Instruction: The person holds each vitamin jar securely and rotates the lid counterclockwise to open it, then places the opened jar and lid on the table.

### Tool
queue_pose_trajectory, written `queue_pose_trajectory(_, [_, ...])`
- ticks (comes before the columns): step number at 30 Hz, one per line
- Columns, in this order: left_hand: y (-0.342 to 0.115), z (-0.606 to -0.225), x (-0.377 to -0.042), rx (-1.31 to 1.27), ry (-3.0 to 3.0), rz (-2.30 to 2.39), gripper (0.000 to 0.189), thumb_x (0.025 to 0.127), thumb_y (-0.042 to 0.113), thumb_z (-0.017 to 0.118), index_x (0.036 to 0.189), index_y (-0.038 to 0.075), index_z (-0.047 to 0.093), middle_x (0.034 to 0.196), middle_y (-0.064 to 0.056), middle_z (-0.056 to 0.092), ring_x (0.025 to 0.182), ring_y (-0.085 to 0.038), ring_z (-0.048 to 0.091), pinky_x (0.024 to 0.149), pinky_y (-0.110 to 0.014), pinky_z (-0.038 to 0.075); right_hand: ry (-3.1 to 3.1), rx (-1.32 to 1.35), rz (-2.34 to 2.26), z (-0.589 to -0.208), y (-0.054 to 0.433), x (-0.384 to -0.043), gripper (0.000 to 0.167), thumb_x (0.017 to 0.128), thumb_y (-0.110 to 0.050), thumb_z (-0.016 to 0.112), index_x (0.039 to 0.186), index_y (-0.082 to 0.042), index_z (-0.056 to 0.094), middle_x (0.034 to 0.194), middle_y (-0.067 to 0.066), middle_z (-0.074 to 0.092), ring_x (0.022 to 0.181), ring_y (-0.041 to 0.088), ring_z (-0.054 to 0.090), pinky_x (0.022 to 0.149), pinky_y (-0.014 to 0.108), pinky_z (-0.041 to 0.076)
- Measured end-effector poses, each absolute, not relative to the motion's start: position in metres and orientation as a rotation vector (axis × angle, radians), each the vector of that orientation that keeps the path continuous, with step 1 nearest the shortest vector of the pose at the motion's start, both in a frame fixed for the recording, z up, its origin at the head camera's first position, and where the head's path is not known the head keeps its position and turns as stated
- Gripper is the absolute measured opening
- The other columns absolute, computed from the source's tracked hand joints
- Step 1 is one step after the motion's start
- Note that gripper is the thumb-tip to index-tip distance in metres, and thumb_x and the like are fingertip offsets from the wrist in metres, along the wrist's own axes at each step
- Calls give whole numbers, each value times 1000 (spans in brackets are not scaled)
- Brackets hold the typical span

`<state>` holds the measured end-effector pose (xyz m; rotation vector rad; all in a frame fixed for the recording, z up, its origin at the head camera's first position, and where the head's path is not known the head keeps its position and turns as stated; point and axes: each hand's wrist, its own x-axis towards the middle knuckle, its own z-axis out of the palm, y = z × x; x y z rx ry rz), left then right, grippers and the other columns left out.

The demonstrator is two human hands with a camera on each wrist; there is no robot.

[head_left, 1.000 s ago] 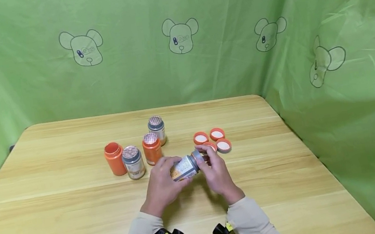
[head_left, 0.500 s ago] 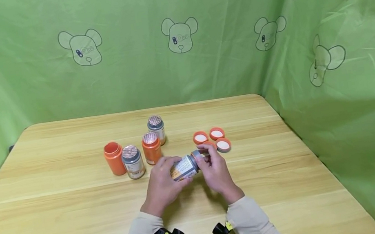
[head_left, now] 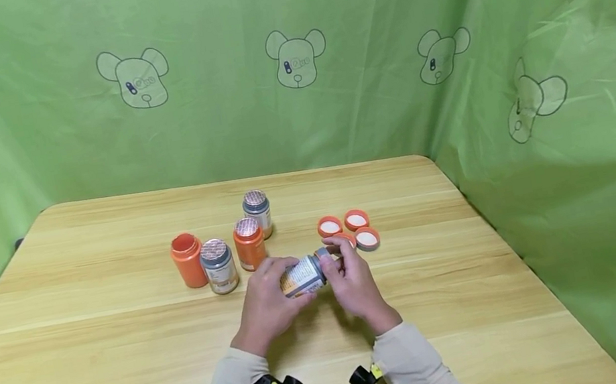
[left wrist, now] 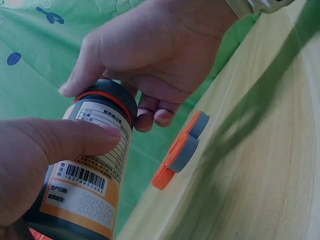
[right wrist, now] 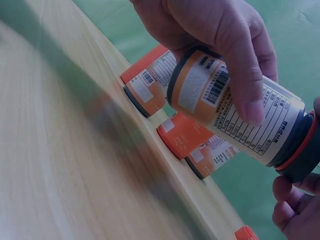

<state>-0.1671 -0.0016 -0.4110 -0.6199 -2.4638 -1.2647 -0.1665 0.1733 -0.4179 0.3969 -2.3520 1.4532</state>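
My left hand [head_left: 268, 300] grips a dark grey supplement bottle [head_left: 302, 276] around its body, its thumb lying across the white-and-orange label in the left wrist view. The bottle is tilted above the table, its top toward the right. My right hand [head_left: 353, 279] holds the grey cap [left wrist: 112, 95] at the bottle's neck between thumb and fingers. An orange ring [right wrist: 300, 142] shows at the cap's lower edge, and the cap sits on the neck. The left hand's far fingers are hidden behind the bottle in the head view.
Left of the hands stand an uncapped orange bottle [head_left: 190, 266], a foil-sealed grey bottle [head_left: 221, 273], a foil-sealed orange bottle [head_left: 251, 249] and, farther back, another grey bottle [head_left: 259, 214]. Several caps [head_left: 367, 238] lie underside up beyond the right hand. Green curtain [head_left: 236, 129] surrounds the wooden table [head_left: 98, 363].
The right thumb and fingers have shifted slightly around the cap. The left hand and the bottle have stayed in about the same place.
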Motion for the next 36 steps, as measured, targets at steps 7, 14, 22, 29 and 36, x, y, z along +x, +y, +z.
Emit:
queue_pose_trajectory(7, [-2, -412, -167, -621, -2450, -1249, 56, 62, 18, 92, 109, 5, 67, 104, -10, 62, 92, -24, 60, 80, -40, 50, -2302, 458, 1511, -421, 175, -166, 36, 100, -13, 46, 135, -4, 45, 125, 21, 54, 90, 28, 60, 76, 33, 50])
queue_pose_trajectory(14, [-2, -413, -167, -625, -2449, -1252, 56, 61, 18, 93, 109, 5, 67, 104, -9, 63, 92, -24, 60, 81, -39, 50, -2337, 428, 1455, -413, 171, -162, 29, 100, -9, 49, 127, -1, 52, 116, 20, 59, 78, 19, 57, 68, 28, 48])
queue_pose_trajectory(22, [-2, -414, -168, -625, -2445, -1239, 56, 61, 18, 93, 109, 5, 67, 103, -10, 63, 91, -24, 60, 80, -38, 50, -2297, 495, 1529, -420, 174, -166, 32, 100, -6, 45, 132, 1, 48, 128, 21, 54, 99, 31, 60, 81, 35, 51])
queue_pose_trajectory(29, [-1, -413, -167, -625, -2451, -1266, 56, 61, 16, 93, 109, 5, 67, 104, -10, 63, 93, -24, 59, 82, -39, 49, -2326, 511, 1468, -421, 176, -167, 35, 101, -14, 46, 135, -3, 48, 124, 22, 56, 98, 29, 59, 79, 38, 51])
queue_pose_trajectory(36, [-1, -412, -167, -605, -2473, -1262, 56, 62, 17, 92, 110, 6, 67, 105, -10, 62, 93, -25, 59, 82, -39, 49, -2349, 447, 1429, -418, 174, -166, 32, 101, -7, 48, 132, -1, 51, 118, 20, 58, 91, 24, 57, 73, 32, 49])
